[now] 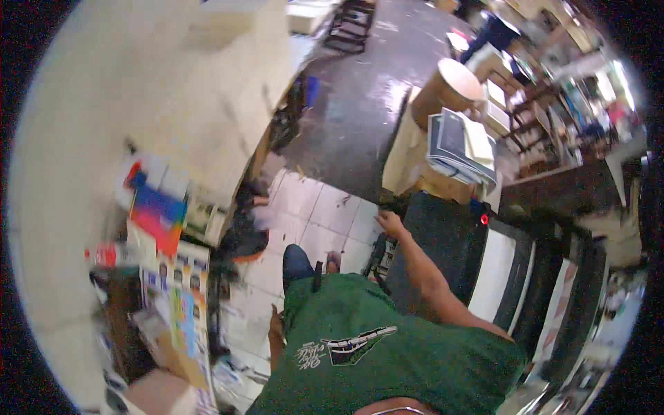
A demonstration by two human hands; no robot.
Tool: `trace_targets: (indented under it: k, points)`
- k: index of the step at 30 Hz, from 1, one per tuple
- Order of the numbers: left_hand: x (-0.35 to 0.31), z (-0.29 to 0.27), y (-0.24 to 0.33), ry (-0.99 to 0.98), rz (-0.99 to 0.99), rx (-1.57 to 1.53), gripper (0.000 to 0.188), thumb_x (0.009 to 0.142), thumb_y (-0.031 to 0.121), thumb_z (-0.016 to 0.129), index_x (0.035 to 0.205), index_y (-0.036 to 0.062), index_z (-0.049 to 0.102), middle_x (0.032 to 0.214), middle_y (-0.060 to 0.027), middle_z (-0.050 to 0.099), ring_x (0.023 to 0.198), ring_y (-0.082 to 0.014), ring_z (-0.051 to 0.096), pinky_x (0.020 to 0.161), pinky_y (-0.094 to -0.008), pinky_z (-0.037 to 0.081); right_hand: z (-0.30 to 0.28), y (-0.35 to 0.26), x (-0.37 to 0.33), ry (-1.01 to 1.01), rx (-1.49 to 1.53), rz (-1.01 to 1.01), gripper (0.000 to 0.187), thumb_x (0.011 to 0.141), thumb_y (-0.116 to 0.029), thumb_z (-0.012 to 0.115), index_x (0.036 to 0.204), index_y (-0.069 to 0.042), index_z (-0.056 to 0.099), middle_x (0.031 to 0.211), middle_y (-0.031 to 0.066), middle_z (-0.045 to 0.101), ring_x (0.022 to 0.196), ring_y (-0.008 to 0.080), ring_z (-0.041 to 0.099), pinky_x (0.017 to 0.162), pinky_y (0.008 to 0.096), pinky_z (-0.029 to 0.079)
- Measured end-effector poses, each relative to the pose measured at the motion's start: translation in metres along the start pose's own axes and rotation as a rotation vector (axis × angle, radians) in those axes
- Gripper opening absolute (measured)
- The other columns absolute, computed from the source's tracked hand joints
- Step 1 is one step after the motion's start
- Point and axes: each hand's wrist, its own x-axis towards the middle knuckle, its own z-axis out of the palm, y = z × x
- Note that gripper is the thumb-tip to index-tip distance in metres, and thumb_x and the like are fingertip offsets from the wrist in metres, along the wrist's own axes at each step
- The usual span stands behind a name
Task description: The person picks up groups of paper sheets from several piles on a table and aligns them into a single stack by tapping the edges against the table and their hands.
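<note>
My right arm reaches forward beside a long dark machine (439, 245). At its end, my right hand (392, 223) has its fingers curled in, with nothing visible in them. My left hand (277, 330) hangs low by my left side, partly hidden by my green shirt (401, 346). Its visible fingers look stretched out, and no object shows in it. Nearest to the right hand are the machine's dark edge and the pale tiled floor (301, 200).
A stack of papers and dark folders (460, 149) lies on the right, before a brown cylinder (436, 100). A red light (484, 219) glows on the machine. Colourful printed sheets (159, 214) and a blurred bottle (111, 254) are at left. Dark floor (346, 111) lies ahead.
</note>
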Motion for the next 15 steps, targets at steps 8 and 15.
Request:
trace_targets:
  k: [8, 15]
  points:
    - [0.136, 0.028, 0.223, -0.233, 0.123, 0.048, 0.06, 0.096, 0.058, 0.046, 0.097, 0.0022, 0.069, 0.085, -0.0121, 0.072, 0.063, -0.0196, 0.063, 0.051, -0.0408, 0.047, -0.087, -0.032, 0.127, 0.169, 0.008, -0.15, 0.042, 0.092, -0.041, 0.061, 0.105, -0.003, 0.07, 0.101, 0.0208, 0.07, 0.097, 0.038, 0.066, 0.086, 0.0432, 0.053]
    - [0.248, 0.104, 0.53, -0.506, 0.305, 0.599, 0.042, 0.094, 0.042, 0.055, 0.085, 0.0041, 0.07, 0.073, -0.0089, 0.066, 0.057, -0.0198, 0.058, 0.051, -0.036, 0.046, -0.031, 0.156, 0.127, -0.17, -0.176, 0.308, 0.055, 0.089, -0.052, 0.052, 0.107, -0.003, 0.07, 0.11, 0.0246, 0.066, 0.104, 0.0384, 0.064, 0.088, 0.0474, 0.05]
